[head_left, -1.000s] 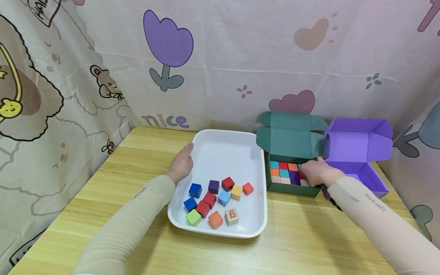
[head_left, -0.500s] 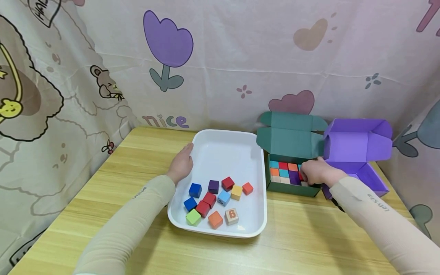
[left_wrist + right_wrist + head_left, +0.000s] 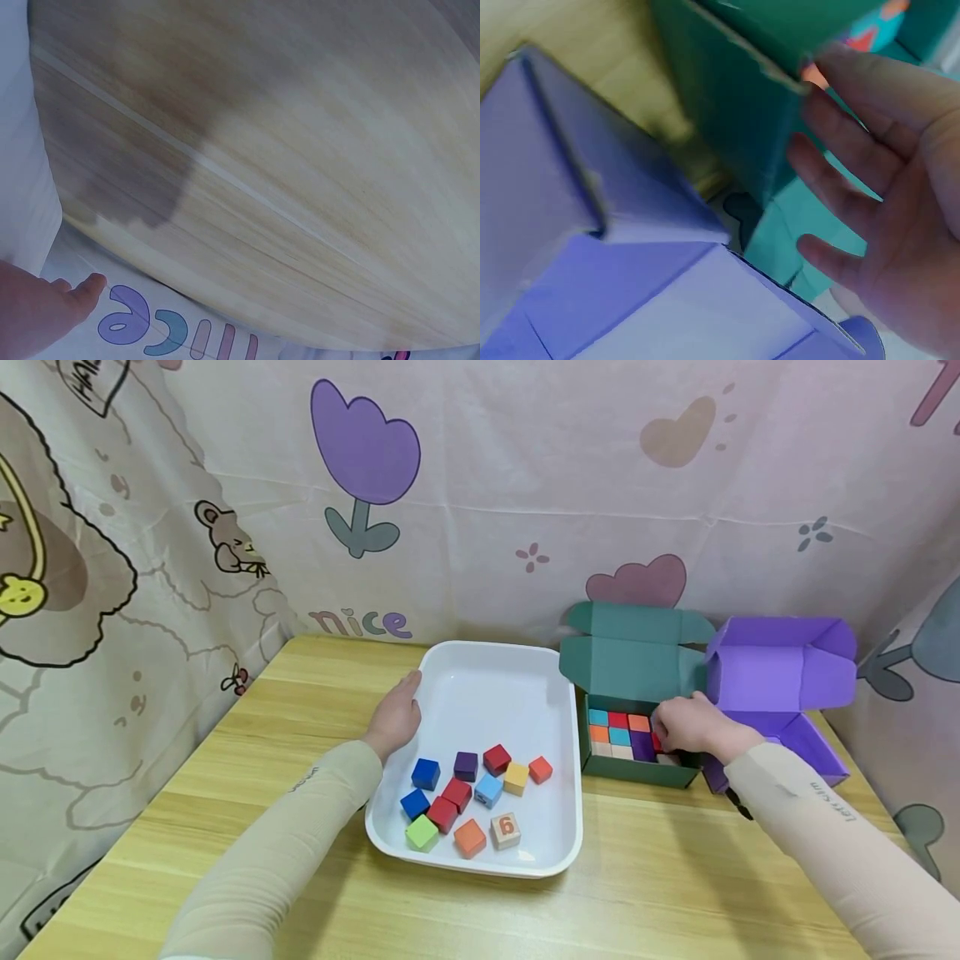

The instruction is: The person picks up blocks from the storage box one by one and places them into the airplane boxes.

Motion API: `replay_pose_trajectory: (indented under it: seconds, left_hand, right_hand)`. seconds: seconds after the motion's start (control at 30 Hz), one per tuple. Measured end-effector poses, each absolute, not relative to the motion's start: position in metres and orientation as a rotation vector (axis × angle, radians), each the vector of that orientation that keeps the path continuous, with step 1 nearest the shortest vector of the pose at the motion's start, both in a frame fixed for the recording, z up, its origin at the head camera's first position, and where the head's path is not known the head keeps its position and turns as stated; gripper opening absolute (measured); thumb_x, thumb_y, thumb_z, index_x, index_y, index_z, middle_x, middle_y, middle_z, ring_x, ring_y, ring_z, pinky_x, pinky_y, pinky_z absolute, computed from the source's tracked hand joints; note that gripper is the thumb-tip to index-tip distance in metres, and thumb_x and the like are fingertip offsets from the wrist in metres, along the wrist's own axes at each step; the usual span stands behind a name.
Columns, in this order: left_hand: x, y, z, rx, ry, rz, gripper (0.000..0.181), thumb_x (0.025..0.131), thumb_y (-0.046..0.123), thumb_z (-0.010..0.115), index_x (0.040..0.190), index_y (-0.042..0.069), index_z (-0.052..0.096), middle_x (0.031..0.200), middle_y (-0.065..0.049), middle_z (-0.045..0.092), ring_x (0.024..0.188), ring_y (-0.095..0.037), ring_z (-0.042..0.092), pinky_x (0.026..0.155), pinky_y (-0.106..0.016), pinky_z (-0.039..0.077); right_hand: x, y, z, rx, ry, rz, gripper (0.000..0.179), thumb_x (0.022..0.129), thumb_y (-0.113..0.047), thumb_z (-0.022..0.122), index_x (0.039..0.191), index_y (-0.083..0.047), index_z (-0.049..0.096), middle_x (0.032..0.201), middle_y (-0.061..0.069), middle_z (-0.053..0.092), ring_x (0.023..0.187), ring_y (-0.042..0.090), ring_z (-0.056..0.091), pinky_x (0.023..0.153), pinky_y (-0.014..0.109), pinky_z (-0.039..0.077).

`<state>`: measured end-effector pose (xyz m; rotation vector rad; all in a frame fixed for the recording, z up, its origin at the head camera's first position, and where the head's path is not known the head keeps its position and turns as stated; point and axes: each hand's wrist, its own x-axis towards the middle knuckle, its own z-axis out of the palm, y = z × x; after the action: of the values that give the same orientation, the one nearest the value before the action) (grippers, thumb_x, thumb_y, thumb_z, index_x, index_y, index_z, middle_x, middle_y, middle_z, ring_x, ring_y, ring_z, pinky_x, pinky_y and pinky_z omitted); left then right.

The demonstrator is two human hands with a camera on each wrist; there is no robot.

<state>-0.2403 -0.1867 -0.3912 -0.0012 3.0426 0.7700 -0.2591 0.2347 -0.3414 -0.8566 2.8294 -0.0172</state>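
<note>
My left hand (image 3: 394,718) lies along the left rim of a white tray (image 3: 495,689), fingers stretched forward; its fingertips also show in the left wrist view. Several coloured cubes lie loose at the tray's near end, among them a wooden cube (image 3: 506,831) marked with a digit and a lime green cube (image 3: 422,834). My right hand (image 3: 693,727) reaches into the right side of an open green box (image 3: 637,771), which holds rows of cubes. Its thumb and index tips are hidden at the cubes there, so I cannot tell whether they pinch one. The other fingers spread loosely by the wall.
An open purple box (image 3: 813,752) stands right beside the green one, its lid raised. Behind both hangs a printed curtain (image 3: 480,485). The wooden table (image 3: 645,877) extends in front and to the left (image 3: 300,693).
My right hand has shifted slightly back within the green box, uncovering more of a pale wooden cube at its near right corner. The left hand and tray have stayed put.
</note>
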Motion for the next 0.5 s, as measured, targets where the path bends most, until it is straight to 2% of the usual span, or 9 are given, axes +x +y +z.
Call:
replay_pose_trajectory:
  seconds: [0.2,0.3,0.4,0.5]
  left_hand:
    - [-0.24,-0.186,-0.39,-0.007,3.04,0.773,0.052,0.098,0.007,0.03,0.148,0.0,0.018,0.156,-0.016,0.018,0.144,-0.032,0.018,0.12,-0.043,0.018]
    - [-0.24,-0.185,-0.389,-0.01,3.034,0.775,0.052,0.098,0.007,0.029,0.148,0.0,0.018,0.156,-0.017,0.018,0.144,-0.033,0.018,0.12,-0.043,0.018]
    - [-0.24,-0.185,-0.388,-0.007,3.035,0.779,0.051,0.098,0.007,0.029,0.148,0.0,0.018,0.156,-0.017,0.019,0.144,-0.033,0.018,0.12,-0.043,0.018]
    - [-0.239,-0.185,-0.388,-0.013,3.031,0.788,0.051,0.098,0.007,0.029,0.148,0.0,0.019,0.156,-0.017,0.019,0.144,-0.032,0.018,0.12,-0.043,0.018]
  right_hand:
    - [-0.267,0.225,-0.322,-0.819,2.897,-0.148,0.004,0.082,-0.012,0.066,0.079,-0.012,0.065,0.071,-0.005,0.062,0.069,0.013,0.054,0.081,0.053,0.036]
    - [-0.27,0.215,-0.308,-0.793,2.913,-0.264,0.01,0.085,-0.016,0.065,0.091,-0.009,0.069,0.083,0.0,0.068,0.079,0.018,0.06,0.087,0.055,0.035]
    - [-0.271,0.203,-0.291,-0.786,2.923,-0.403,0.013,0.087,-0.017,0.063,0.094,-0.008,0.069,0.088,0.004,0.07,0.084,0.022,0.062,0.091,0.055,0.034]
    - [-0.27,0.191,-0.277,-0.781,2.904,-0.529,0.013,0.088,-0.018,0.062,0.095,-0.008,0.068,0.091,0.006,0.069,0.085,0.021,0.061,0.091,0.05,0.042]
